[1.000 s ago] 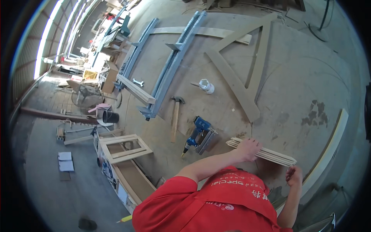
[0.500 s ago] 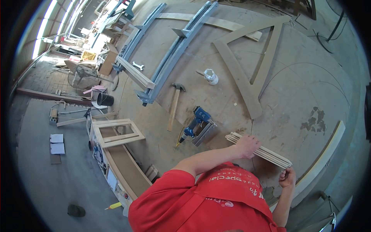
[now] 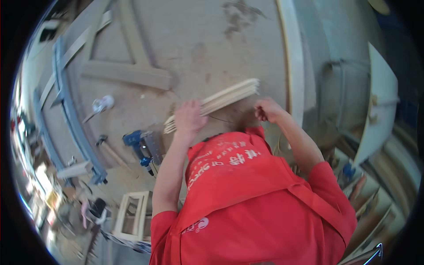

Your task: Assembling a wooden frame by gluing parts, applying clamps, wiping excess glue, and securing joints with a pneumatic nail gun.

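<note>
My left hand (image 3: 190,117) is wrapped round a bundle of thin pale wooden strips (image 3: 230,96) that lies slantwise in front of me. The strips stick out on both sides of the grip, and their right ends are loosely stacked. Just below that right end, apart from it, is my right hand (image 3: 267,110), its fingers curled in. What it holds, if anything, is hidden. Left of my left hand a blue nail gun (image 3: 141,145) lies on the work surface (image 3: 194,53).
Farther left are a hammer (image 3: 115,154), a white pot with a brush (image 3: 103,104) and blue metal clamp bars (image 3: 73,117). A wooden frame (image 3: 128,73) lies at the far left. A long pale board (image 3: 292,57) runs along the right edge. A small frame (image 3: 131,215) stands lower left.
The view has swung to the right, so the table's things sit farther left. My left hand keeps its grip on the strips. My right hand is a little farther from their end.
</note>
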`<action>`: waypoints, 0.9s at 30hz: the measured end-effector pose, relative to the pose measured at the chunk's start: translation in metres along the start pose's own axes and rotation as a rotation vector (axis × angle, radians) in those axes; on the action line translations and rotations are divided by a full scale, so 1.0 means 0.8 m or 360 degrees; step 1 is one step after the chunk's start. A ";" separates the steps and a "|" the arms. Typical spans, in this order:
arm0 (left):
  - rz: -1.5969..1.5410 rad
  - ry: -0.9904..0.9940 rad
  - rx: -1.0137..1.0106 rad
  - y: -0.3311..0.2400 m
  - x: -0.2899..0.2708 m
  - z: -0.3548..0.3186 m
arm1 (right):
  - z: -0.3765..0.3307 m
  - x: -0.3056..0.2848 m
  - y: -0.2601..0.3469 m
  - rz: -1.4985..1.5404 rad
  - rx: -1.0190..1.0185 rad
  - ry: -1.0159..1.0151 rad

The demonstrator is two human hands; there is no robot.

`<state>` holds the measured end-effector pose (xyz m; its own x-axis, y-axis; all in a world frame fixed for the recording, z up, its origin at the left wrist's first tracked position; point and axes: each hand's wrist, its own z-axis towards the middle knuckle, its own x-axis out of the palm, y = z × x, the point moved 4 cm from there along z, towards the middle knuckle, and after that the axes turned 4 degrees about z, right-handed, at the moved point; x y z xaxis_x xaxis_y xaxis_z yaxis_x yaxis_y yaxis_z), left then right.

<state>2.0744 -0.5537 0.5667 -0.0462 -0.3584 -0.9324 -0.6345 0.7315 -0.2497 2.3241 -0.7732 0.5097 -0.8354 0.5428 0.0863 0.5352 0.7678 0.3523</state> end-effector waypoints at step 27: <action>-0.0194 -0.0075 0.0061 0.055 0.026 -0.076 | -0.017 0.047 -0.022 0.0620 -0.0034 -0.0167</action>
<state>1.9985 -0.5639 0.5523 0.0665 -0.4190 -0.9055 -0.6035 0.7059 -0.3709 2.2814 -0.7712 0.5195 -0.5528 0.8243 0.1219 0.8056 0.4912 0.3314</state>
